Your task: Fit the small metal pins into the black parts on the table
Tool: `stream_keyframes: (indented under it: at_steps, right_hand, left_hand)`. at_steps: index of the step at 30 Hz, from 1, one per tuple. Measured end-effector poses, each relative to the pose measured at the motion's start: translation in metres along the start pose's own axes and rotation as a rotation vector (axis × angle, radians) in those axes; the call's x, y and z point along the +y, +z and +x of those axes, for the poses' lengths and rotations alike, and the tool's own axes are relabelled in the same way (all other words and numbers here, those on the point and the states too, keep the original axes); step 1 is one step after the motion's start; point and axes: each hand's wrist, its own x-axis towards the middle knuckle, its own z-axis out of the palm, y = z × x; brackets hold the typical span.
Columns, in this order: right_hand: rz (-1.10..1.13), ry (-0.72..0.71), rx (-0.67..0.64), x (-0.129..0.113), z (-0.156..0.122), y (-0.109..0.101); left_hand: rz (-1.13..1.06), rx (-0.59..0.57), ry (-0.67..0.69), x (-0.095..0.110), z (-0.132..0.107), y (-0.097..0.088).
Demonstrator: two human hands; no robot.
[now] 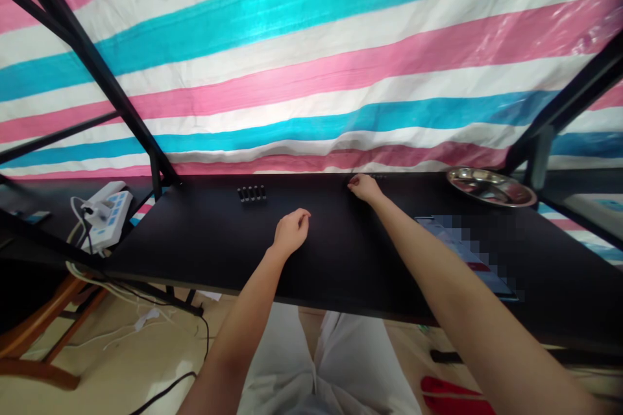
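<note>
On the black table [326,253], my left hand [292,232] is held low over the middle with its fingers curled in. What it holds, if anything, is hidden. Farther back, my right hand [365,187] reaches to the rear edge, its fingertips pinched together close to the tabletop. A dark spot shows at those fingertips, too small to name. Left of both hands, several small black cylinders with silvery ends [252,194] stand in a neat row. Just beyond my right hand lie a few tiny dark pieces [379,176], partly covered by the hand.
A round divided metal plate [491,187] sits at the back right. Under my right forearm lies a flat, partly blurred-out screen or sheet [467,253]. White power strips [109,214] with cables are at the left. Black frame posts [104,71] and a striped sheet [311,78] stand behind.
</note>
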Motion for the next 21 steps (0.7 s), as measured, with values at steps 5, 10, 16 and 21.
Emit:
stream_keyframes:
  at_steps: [5,10,16,21]
  right_hand:
    - [0.009,0.040,-0.052,0.001,0.002,-0.005]
    - [-0.004,0.063,-0.060,-0.001,0.001,-0.005]
    - [0.097,0.108,-0.088,0.000,-0.008,-0.009]
    - [0.152,0.091,-0.048,0.001,-0.027,-0.009]
  left_hand:
    - [0.024,-0.023,-0.013,0.002,0.000,-0.001]
    - [0.090,-0.045,-0.032,0.004,0.000,-0.002]
    - [0.104,-0.033,-0.046,0.003,0.001,-0.001]
    - [0.104,-0.007,-0.053,0.001,0.002,0.000]
